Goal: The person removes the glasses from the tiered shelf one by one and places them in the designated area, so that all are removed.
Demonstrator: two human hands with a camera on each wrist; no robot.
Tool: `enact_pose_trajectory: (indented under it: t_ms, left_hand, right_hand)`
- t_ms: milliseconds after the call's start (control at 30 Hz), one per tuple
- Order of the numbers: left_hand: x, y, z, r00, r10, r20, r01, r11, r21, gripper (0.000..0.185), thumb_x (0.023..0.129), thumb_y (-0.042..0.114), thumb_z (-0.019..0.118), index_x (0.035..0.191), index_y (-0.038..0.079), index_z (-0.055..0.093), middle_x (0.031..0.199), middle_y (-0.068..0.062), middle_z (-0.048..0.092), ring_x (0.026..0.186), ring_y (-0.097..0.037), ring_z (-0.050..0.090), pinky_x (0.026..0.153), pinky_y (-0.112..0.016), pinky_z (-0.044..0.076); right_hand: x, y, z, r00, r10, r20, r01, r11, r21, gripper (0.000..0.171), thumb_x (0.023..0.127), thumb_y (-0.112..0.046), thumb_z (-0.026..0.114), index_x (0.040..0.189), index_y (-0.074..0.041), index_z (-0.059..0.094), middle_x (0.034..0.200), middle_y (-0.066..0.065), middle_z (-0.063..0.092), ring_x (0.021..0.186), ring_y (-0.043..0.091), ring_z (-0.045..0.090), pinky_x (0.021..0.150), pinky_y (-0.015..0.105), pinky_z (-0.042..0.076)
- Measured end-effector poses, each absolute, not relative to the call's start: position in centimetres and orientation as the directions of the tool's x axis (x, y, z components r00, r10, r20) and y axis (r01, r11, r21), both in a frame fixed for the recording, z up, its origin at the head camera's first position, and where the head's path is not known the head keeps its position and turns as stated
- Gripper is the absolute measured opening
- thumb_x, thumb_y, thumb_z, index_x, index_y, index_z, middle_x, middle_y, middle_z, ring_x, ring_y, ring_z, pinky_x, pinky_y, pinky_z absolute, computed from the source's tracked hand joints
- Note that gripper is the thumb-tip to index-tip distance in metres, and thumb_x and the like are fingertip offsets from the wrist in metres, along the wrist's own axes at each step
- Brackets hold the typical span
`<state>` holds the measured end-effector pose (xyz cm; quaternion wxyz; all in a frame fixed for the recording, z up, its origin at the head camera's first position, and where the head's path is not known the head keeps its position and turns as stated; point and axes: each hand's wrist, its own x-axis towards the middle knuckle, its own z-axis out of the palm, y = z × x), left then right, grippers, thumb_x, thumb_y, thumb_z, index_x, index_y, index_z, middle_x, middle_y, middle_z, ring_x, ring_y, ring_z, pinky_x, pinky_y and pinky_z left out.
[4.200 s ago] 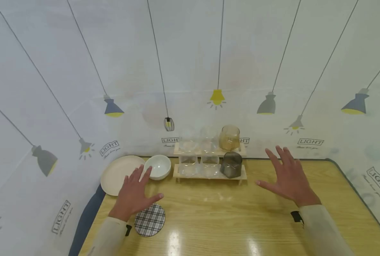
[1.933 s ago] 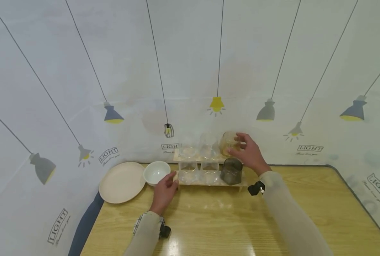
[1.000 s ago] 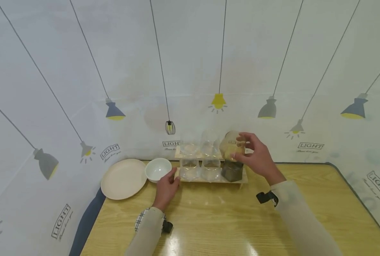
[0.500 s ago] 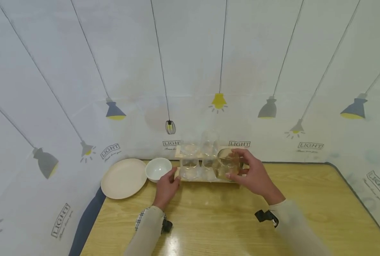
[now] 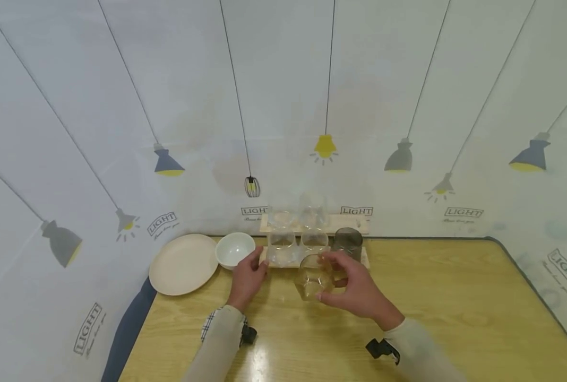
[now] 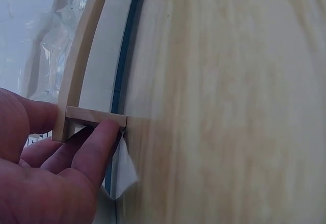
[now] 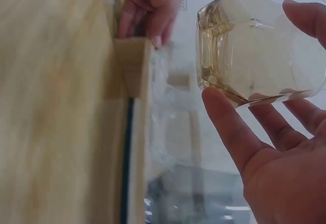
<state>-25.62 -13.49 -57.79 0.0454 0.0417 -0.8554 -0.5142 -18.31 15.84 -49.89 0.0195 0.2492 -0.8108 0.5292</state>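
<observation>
My right hand [image 5: 357, 289] holds an amber faceted glass [image 5: 310, 280] in front of the rack, thumb on one side and fingers on the other. In the right wrist view the glass [image 7: 254, 46] lies sideways across that hand. A two-tier wooden rack [image 5: 356, 225] stands at the back of the table. My left hand [image 5: 247, 281] pinches its lower left end, the thumb at the shelf and fingertips at the short leg [image 6: 94, 116]. On the lower tier a smoky grey glass [image 5: 349, 240] stands at the right, beside two clear glasses [image 5: 282, 246]. More clear glasses [image 5: 314, 216] fill the upper tier's left and middle.
Left of the rack sit a white bowl [image 5: 235, 249] and a large beige plate [image 5: 184, 265] on the wooden table [image 5: 431, 297]. A checked round mat [image 5: 208, 324] is partly under my left sleeve. The patterned wall [image 5: 283, 106] rises directly behind.
My left hand has moved to the rack's end and stayed. My right hand has taken the amber glass off the upper tier and brought it forward, down and left past the grey glass.
</observation>
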Motion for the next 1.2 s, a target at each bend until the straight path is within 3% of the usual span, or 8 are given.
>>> enact_pose_trajectory:
  t_ms: [100,200,433,733,967,1200]
  left_hand:
    - [-25.6,-13.4,-57.7,-0.991,-0.125,0.039,-0.023,0.457,0.889,0.048,0.101,0.020,0.071,0.148,0.012,0.062,0.144,-0.019,0.066,0.130,-0.034,0.067,0.096,-0.043,0.062]
    - [-25.6,-13.2,-57.6,-0.991,-0.119,0.053,-0.009,0.466,0.885,0.048,0.102,0.020,0.070,0.148,0.010,0.061,0.145,-0.018,0.065,0.130,-0.033,0.067,0.095,-0.042,0.062]
    - [-25.4,-12.9,-57.7,-0.990,-0.123,0.066,0.005,0.446,0.895,0.049,0.102,0.018,0.070,0.149,0.008,0.060,0.146,-0.017,0.064,0.128,-0.032,0.069,0.091,-0.038,0.063]
    - [-25.7,-12.9,-57.8,-0.989,-0.100,0.109,0.048,0.480,0.876,0.048,0.101,0.020,0.071,0.147,0.010,0.062,0.144,-0.017,0.066,0.132,-0.033,0.066,0.110,-0.047,0.053]
    - [-25.8,-12.8,-57.6,-0.992,-0.101,0.077,0.019,0.480,0.877,0.049,0.101,0.021,0.070,0.148,0.010,0.061,0.146,-0.016,0.065,0.133,-0.032,0.065,0.113,-0.047,0.051]
    - [-25.5,-13.1,-57.9,-0.989,-0.133,0.069,-0.002,0.470,0.882,0.049,0.099,0.018,0.072,0.146,0.010,0.063,0.140,-0.018,0.068,0.130,-0.033,0.067,0.110,-0.048,0.053]
  right_hand:
    - [-17.9,14.6,-50.9,-0.873,-0.408,0.268,-0.400,0.281,-0.873,0.074,0.081,-0.017,0.092,0.146,-0.026,0.057,0.134,0.009,0.066,0.117,0.036,0.067,0.081,0.034,0.065]
    - [-17.6,13.4,-52.0,-0.874,-0.429,0.228,-0.354,0.243,-0.903,0.074,0.079,-0.014,0.093,0.143,-0.027,0.059,0.135,0.010,0.066,0.121,0.040,0.065,0.082,0.035,0.065]
    - [-16.7,11.0,-54.7,-0.866,-0.475,0.155,-0.281,0.207,-0.937,0.077,0.078,-0.016,0.094,0.146,-0.014,0.057,0.139,0.019,0.063,0.126,0.043,0.064,0.085,0.037,0.064]
    - [-16.3,9.3,-56.6,-0.860,-0.503,0.092,-0.214,0.191,-0.958,0.072,0.080,-0.014,0.093,0.141,-0.009,0.056,0.141,0.017,0.061,0.130,0.044,0.062,0.082,0.035,0.065]
    - [-16.3,8.9,-56.4,-0.861,-0.505,0.064,-0.201,0.220,-0.955,0.071,0.079,-0.019,0.094,0.138,-0.013,0.056,0.139,0.018,0.060,0.130,0.044,0.061,0.082,0.038,0.066]
    - [-16.5,8.9,-57.4,-0.848,-0.525,0.074,-0.248,0.270,-0.931,0.074,0.078,-0.031,0.096,0.139,-0.023,0.054,0.137,0.010,0.062,0.128,0.033,0.062,0.087,0.029,0.063]
